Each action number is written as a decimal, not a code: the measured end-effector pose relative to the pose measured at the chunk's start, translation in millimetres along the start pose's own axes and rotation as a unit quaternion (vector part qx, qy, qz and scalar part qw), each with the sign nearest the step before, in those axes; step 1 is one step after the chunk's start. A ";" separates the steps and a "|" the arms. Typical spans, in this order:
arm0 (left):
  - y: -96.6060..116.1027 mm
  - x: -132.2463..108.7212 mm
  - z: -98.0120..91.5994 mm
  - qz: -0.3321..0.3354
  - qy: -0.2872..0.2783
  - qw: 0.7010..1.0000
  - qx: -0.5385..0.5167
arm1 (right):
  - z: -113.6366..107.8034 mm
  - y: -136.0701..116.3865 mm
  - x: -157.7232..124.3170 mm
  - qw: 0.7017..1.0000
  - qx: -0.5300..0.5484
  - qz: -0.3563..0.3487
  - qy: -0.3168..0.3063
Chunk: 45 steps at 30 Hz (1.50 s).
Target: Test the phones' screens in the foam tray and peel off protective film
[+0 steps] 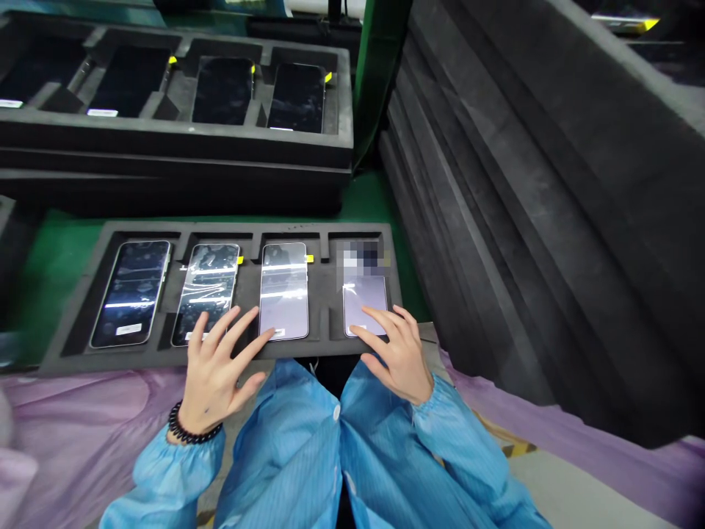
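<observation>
A dark foam tray (82, 294) lies in front of me with several phones face up in its slots. My left hand (217, 367) is open, fingers spread, its fingertips reaching the near edge of the tray below the second phone (206, 290) and third phone (283, 290). A black bead bracelet sits on that wrist. My right hand (396, 353) is open too, fingers stretched onto the lower end of the rightmost phone (364, 301). Both arms wear blue sleeves.
A second foam tray (181, 143) with several dark phones sits on a stack behind the near one. A tall pile of empty foam trays (523, 191) leans at the right. Green table surface (49, 257) shows at the left; purple sheet (82, 426) covers the near side.
</observation>
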<state>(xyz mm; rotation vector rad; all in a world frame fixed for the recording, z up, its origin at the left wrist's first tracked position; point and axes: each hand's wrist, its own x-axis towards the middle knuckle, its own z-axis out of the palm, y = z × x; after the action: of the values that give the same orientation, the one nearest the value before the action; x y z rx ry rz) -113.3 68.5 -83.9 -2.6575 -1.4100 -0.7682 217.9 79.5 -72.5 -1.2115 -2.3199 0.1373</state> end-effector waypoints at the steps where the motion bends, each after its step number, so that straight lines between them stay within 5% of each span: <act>1: -0.1 0.0 0.0 0.000 -0.001 1.000 0.002 | 0.2 0.3 -0.2 1.000 0.001 0.001 0.000; 36: -3.7 -2.9 2.7 0.009 0.005 1.000 -0.014 | 1.3 1.7 -2.2 1.000 0.023 0.004 0.011; 45: -0.2 7.4 0.2 -0.076 0.036 0.996 -0.043 | 3.3 3.4 -2.9 0.999 0.036 0.008 0.011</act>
<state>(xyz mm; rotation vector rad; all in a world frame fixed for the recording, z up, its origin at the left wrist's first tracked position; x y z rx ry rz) -110.0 74.4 -80.9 -2.5772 -1.6119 -0.9478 220.2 79.7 -77.5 -1.1899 -2.2678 0.2106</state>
